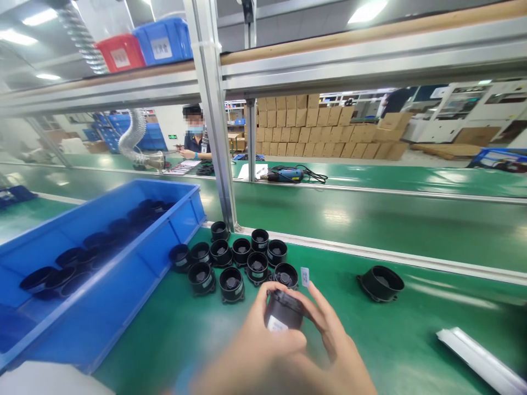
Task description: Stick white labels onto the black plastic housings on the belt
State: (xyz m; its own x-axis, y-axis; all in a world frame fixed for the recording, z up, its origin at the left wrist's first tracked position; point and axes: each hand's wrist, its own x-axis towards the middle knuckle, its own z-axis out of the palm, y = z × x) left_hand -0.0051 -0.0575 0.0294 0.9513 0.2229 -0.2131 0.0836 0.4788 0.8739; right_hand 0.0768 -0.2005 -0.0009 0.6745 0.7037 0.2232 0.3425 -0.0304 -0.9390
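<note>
Between my hands is a black round fan housing [288, 308], tilted, with a white label [277, 324] on its side. My left hand [251, 343] is closed around it. My right hand [335, 343] touches the housing's top edge and right side with its fingers. A small white label [305, 277] clings to the tip of its raised index finger. Just beyond my hands, several similar black housings [231, 285] stand in a cluster, most with open tops facing up. Another housing [382, 282] stands apart on the right. My palms and lower fingers are partly hidden or blurred.
A large blue bin [164, 233] with several black housings inside stands to the left. A metal upright [214, 120] rises behind the cluster. At lower right lies a white strip [481, 356]. Across the green bench are a heat gun [286, 175] and a seated person [196, 140].
</note>
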